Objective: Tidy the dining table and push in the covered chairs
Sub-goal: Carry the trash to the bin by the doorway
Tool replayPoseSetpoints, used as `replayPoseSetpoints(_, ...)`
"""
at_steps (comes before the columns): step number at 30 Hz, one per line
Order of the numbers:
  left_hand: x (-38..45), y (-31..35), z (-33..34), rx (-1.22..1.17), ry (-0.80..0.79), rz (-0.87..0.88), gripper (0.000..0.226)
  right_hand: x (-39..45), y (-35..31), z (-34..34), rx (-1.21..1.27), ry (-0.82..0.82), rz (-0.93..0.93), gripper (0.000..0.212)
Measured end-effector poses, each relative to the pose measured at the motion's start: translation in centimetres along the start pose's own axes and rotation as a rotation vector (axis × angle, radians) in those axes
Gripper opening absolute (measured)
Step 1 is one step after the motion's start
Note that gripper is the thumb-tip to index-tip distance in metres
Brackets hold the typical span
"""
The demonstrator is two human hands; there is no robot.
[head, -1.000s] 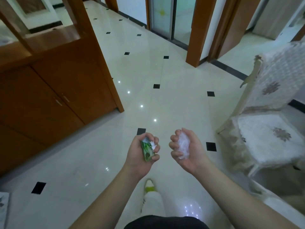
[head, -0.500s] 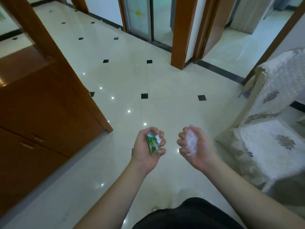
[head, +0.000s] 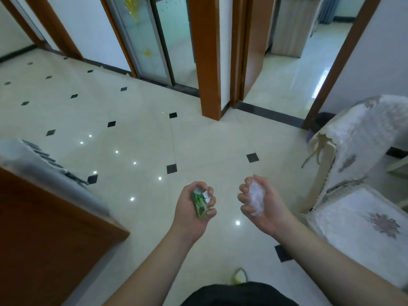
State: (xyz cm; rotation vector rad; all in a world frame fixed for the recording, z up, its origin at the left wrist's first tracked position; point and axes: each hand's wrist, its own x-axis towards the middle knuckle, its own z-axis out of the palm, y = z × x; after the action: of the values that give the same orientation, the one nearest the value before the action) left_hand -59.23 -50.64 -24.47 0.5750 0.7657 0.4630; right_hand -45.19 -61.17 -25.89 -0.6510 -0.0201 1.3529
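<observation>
My left hand (head: pixel 193 205) is closed around a crumpled green and white wrapper (head: pixel 200 202), held in front of me at waist height over the floor. My right hand (head: pixel 259 205) is curled around a wad of clear crumpled plastic (head: pixel 256 199). A chair with a white lace cover with floral patches (head: pixel 362 188) stands at the right, its seat just right of my right forearm. The dining table is out of view.
A brown wooden cabinet (head: pixel 44 235) fills the lower left, its corner close to my left arm. Glossy cream floor tiles (head: pixel 136 120) stretch ahead. A wooden pillar (head: pixel 206 58), a glass sliding door (head: pixel 154 38) and an open doorway (head: pixel 293 62) lie beyond.
The view has turned right and moved forward: the cabinet slid to the left, the doorway and the covered chair came closer. Both hands kept their grip on the rubbish.
</observation>
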Motion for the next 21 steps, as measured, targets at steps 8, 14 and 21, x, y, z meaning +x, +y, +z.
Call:
replayPoseSetpoints(8, 10.3, 4.5, 6.9, 0.078, -0.106, 0.0, 0.015, 8.2, -8.4, -0.6, 0.03, 0.034, -0.079, 0.037)
replayPoseSetpoints(14, 19.8, 7.6, 9.5, 0.063, -0.144, -0.048, 0.015, 15.4, -13.9, -1.7, 0.067, 0.063, -0.137, 0.034)
replayPoseSetpoints(21, 31.8, 13.7, 13.5, 0.135, -0.288, -0.085, 0.013, 27.1, -22.1, -0.2, 0.067, 0.104, -0.223, 0.033)
